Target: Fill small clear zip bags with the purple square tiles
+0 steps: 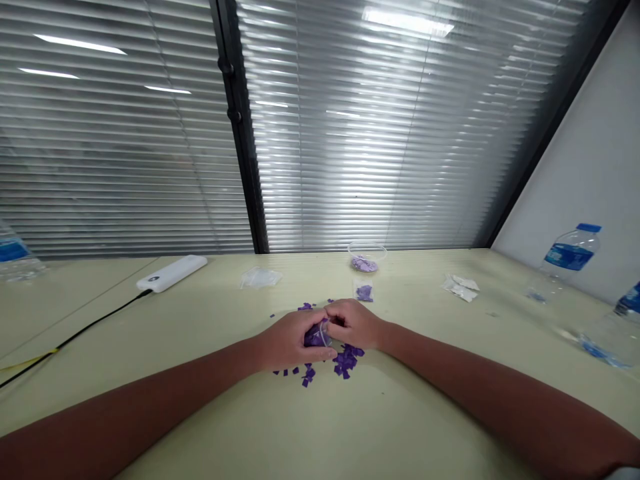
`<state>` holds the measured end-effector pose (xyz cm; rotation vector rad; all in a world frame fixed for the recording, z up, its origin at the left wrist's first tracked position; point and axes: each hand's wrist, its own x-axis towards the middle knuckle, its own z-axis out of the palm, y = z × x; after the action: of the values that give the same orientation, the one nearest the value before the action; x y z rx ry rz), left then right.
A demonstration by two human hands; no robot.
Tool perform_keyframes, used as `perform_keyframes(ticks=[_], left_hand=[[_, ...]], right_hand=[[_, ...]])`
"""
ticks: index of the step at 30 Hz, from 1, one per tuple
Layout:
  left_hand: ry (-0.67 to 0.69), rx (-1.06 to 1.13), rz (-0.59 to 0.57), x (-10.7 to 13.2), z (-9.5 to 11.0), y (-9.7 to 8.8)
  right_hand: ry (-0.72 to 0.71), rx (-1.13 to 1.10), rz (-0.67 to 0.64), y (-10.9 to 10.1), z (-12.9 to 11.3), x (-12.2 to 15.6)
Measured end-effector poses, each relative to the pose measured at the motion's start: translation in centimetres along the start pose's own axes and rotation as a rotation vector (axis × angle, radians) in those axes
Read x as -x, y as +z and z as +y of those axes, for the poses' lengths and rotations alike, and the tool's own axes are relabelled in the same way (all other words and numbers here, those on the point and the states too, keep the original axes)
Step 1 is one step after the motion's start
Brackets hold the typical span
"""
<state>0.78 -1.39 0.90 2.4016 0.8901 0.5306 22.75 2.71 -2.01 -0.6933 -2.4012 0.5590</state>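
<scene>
In the head view, your left hand (287,340) and right hand (353,323) meet low at the center of the pale counter (200,360), elbows spread and wrists turned inward. Both grips are closed, with the fingers curled around a small clear plastic pouch (325,333) packed with purple material; the way they cup it from both sides suggests they are steadying something small and light. Loose purple paper squares (345,360) lie scattered just below and beside your hands, within easy reach. Farther out, straight ahead, a clear round bowl (367,257) holds lilac pieces, and a small filled clear bag (364,291) lies just in front of it. A white power bank (173,273) with a black cable (75,337) sits off to your left, and a blue-labeled water bottle (570,257) stands off to your right, both away from your hands' working space.
</scene>
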Motion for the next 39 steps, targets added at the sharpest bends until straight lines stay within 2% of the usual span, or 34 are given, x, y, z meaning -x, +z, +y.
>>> perform_keyframes(ticks=[39], left_hand=[[-0.002,0.004,-0.007,-0.11,-0.3,0.11]], right_hand=[[0.008,-0.005,-0.001,-0.11,-0.21,0.01]])
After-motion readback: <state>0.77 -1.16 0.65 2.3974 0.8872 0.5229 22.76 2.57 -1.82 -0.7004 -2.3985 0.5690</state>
